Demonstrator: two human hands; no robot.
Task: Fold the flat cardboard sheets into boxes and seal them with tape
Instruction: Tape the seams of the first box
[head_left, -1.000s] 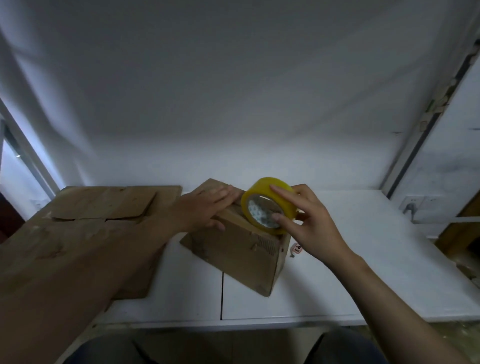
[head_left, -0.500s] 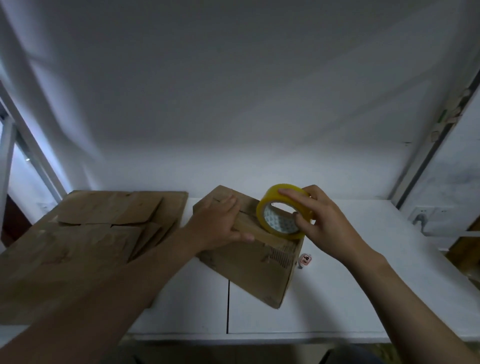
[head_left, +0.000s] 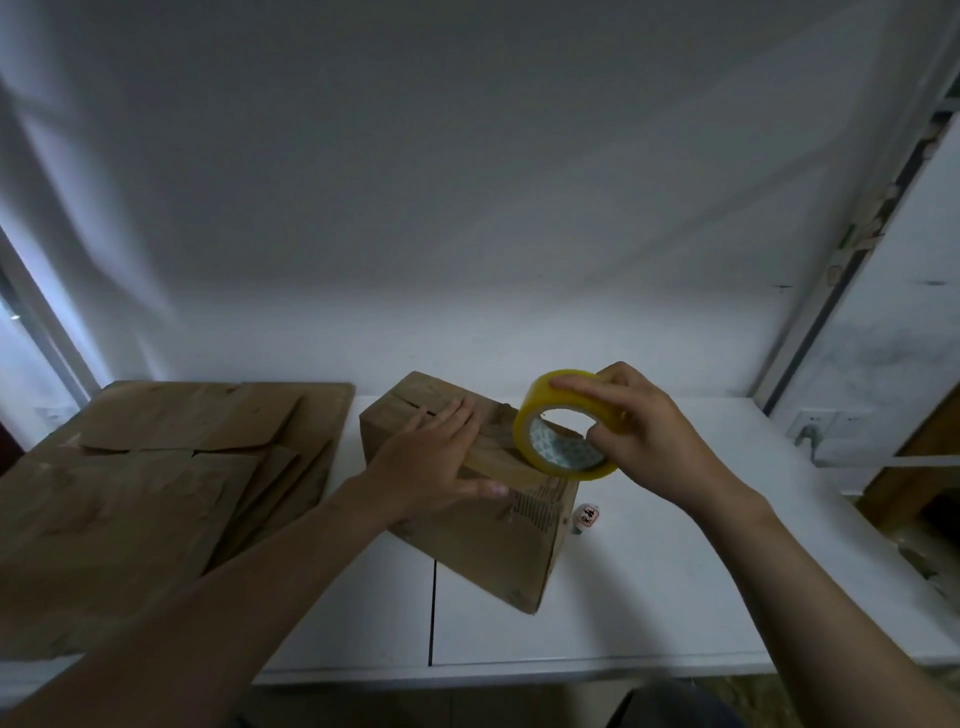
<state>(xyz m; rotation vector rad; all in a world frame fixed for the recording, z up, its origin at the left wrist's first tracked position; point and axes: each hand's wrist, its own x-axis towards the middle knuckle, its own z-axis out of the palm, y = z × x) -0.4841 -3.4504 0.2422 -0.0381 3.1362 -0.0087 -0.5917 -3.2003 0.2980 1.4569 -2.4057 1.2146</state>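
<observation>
A folded brown cardboard box (head_left: 498, 551) stands on the white table (head_left: 675, 597), turned corner-first toward me. My left hand (head_left: 436, 462) lies flat on its top with straight fingers, pressing the flaps down. My right hand (head_left: 639, 431) grips a yellow tape roll (head_left: 563, 423) at the box's top right edge, fingers over the rim and thumb below. A strip of tape seems to run from the roll across the box top under my left hand. A stack of flat cardboard sheets (head_left: 156, 493) lies to the left.
A small white tag-like item (head_left: 587, 517) lies on the table just right of the box. A white wall rises behind the table. A wall socket (head_left: 810, 431) and a dark frame stand at the right. The table's front edge runs below the box.
The tape roll has moved right along the box top, away from my left hand. My left hand has flattened and stays pressing on the box top. The camera view has shifted slightly.
</observation>
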